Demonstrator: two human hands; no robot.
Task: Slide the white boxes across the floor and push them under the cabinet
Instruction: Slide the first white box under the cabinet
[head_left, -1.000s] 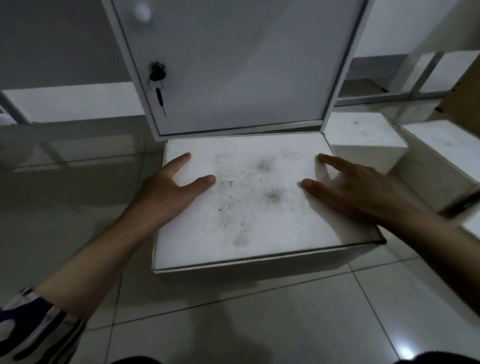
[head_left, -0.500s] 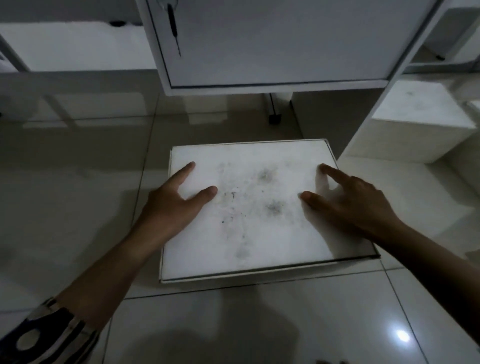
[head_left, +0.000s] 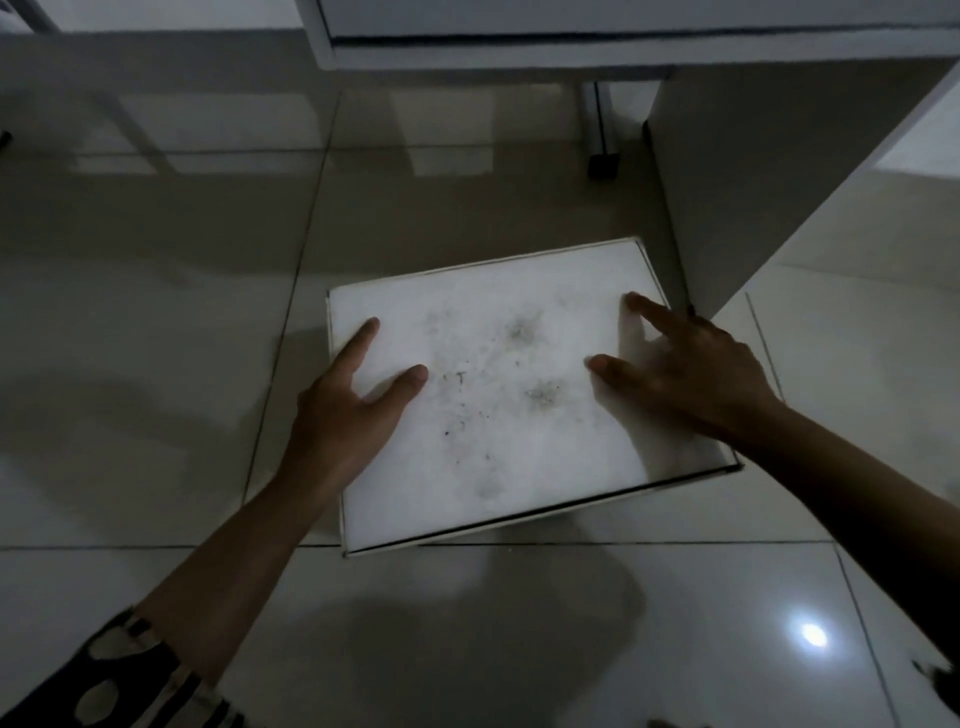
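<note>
Box (head_left: 519, 405): white, flat, dirt smudges on lid; sits on floor (head_left: 156, 364) in front of cabinet (head_left: 519, 47), not yet under it. Skewed, far-right corner just beside panel.
L hand (head_left: 345, 415): palm flat on lid's left edge, fingers spread, thumb on top. Grip: released, pressing only, nothing grasped.
R hand (head_left: 691, 374): flat on lid's right side, index pointing fwd. Grip: released, no grasp.
Cabinet: raised, bottom edge at top of frame, open gap below.
Panel (head_left: 753, 182): white upright, right of gap; nearest obstruction to box's right corner.
Leg (head_left: 602, 135): thin, dark foot, at back of gap.
Floor: glossy tiles, lamp glare lower right.
Sleeve (head_left: 130, 686): patterned, L arm.
</note>
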